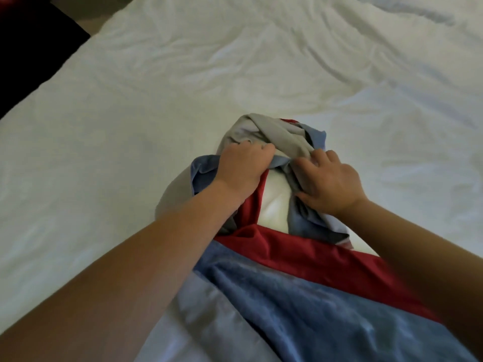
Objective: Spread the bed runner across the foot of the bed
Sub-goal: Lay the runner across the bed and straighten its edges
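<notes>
Gripping the runner (287, 296) at its bunched far end, the person is working with both hands: the left hand (243, 165) is closing its curled fingers round a grey fold, while the right hand (329, 181) is digging bent fingers into the blue and grey twist just beside it, thumb spread out to the side. The runner is lying on the bed (130, 113), running from the near edge toward the middle, well apart from the left edge, and it is not yet lying spread across the foot. As a judgement, the main risk is sitting in that twist: the grey, red and blue layers are wrapping over one another, so pulling the two hands apart without first untangling could be tightening the knot, or flipping the cloth so the wrong face is showing. Dragging it sideways could also be rucking up the white cover beneath, which is already looking creased, and an uneven pull could be leaving the runner lying crooked to the foot edge. A white patch is showing in the gap between the folds; whether it is cover or lining cannot be told. Counting: one runner, one bed, two hands, and one dark shape (31, 56) beyond the bed's far left corner.
</notes>
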Available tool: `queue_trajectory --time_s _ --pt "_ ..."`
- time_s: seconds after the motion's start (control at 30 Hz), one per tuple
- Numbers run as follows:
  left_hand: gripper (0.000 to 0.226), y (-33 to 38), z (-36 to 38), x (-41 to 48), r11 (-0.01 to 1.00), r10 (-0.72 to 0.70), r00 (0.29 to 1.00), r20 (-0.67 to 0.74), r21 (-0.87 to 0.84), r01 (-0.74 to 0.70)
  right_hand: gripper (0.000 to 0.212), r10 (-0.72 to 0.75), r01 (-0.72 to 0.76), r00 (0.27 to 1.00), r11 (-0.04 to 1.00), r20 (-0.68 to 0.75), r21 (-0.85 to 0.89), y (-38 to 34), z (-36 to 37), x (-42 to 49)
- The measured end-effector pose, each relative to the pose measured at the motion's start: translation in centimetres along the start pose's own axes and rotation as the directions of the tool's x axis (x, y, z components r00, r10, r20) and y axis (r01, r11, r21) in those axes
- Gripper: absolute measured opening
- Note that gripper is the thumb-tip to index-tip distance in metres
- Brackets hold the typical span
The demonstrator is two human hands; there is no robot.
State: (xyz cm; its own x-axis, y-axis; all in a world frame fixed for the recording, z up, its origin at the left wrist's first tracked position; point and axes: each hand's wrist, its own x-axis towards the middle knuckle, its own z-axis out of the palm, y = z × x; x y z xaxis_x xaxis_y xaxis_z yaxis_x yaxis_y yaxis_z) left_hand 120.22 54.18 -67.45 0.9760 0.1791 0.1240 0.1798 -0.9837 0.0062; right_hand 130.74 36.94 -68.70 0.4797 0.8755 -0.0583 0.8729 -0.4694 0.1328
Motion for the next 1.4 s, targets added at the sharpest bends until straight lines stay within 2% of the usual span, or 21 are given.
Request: queue_trajectory --time_s 0.1,0.23,0.33,0.47,0.57,0.73,0.83,0.93,1.1,1.17,1.2,1.3,1.33,1.4 --pt "0.028 -2.2 0.0 0.3 0.998 0.038 0.997 -0.064 -0.037 -0.041 0.03 0.058 -0.057 0.997 0.998 0.041 -0.025 -0.5 -0.1 1.9" --pt "0.018 -7.0 -1.7 -0.6 0.999 0.017 0.999 -0.035 -0.033 -0.018 0.034 0.044 -0.044 0.999 0.999 -0.003 -0.019 -1.0 -2.6 6.0" --pt "0.009 -11.7 -2.5 -1.1 0.998 -0.062 0.997 -0.045 -0.037 0.06 0.035 0.027 -0.032 0.996 0.998 -0.086 -0.06 -2.1 -5.2 9.8" --pt "0.015 -17.5 -3.3 -2.6 0.985 -0.169 0.985 -0.047 -0.048 0.167 0.029 -0.133 0.115 0.984 0.983 -0.119 -0.141 -6.1 -7.9 15.7" --pt "0.011 -21.6 -3.6 -5.4 0.964 -0.267 0.96 0.082 0.003 0.268 0.03 -0.262 0.235 0.954 0.955 -0.147 -0.182 -10.8 -8.6 20.4" --pt "0.014 -25.4 -2.3 -10.2 0.893 -0.44 0.85 0.291 0.043 0.448 0.03 -0.49 0.467 0.857 0.87 -0.161 -0.162 -18.8 -7.9 25.4" --pt "0.015 -25.3 -1.1 -10.6 0.862 -0.495 0.82 0.288 0.041 0.506 0.027 -0.519 0.501 0.841 0.854 -0.151 -0.143 -20.7 -6.5 26.1" --pt "0.024 -24.1 -0.9 -8.8 0.874 -0.477 0.854 0.207 0.012 0.485 0.019 -0.472 0.456 0.852 0.882 -0.227 -0.122 -19.2 -5.7 25.4" --pt "0.051 -20.9 -0.6 -4.2 0.938 -0.34 0.936 0.092 -0.038 0.345 0.038 -0.356 0.333 0.893 0.934 -0.274 -0.129 -13.0 -4.8 22.4" --pt "0.064 -19.7 -0.2 -2.5 0.953 -0.293 0.954 0.065 -0.057 0.297 0.04 -0.319 0.293 0.919 0.946 -0.231 -0.14 -10.8 -4.4 21.7" --pt "0.07 -19.2 0.0 -1.7 0.959 -0.272 0.96 0.068 -0.065 0.276 0.048 -0.294 0.276 0.943 0.953 -0.158 -0.127 -9.9 -4.2 21.5" --pt "0.083 -18.0 1.5 0.3 0.97 -0.237 0.963 0.129 -0.029 0.243 0.095 -0.192 0.202 0.971 0.977 0.141 -0.062 -8.5 -3.5 21.3" --pt "0.082 -17.7 2.1 0.9 0.972 -0.231 0.961 0.155 -0.002 0.234 0.102 -0.159 0.172 0.967 0.984 0.199 -0.051 -8.2 -3.1 21.2" --pt "0.069 -18.1 3.0 1.3 0.972 -0.233 0.953 0.193 0.07 0.224 0.102 -0.145 0.154 0.957 0.988 0.252 -0.014 -8.6 -2.3 21.2"
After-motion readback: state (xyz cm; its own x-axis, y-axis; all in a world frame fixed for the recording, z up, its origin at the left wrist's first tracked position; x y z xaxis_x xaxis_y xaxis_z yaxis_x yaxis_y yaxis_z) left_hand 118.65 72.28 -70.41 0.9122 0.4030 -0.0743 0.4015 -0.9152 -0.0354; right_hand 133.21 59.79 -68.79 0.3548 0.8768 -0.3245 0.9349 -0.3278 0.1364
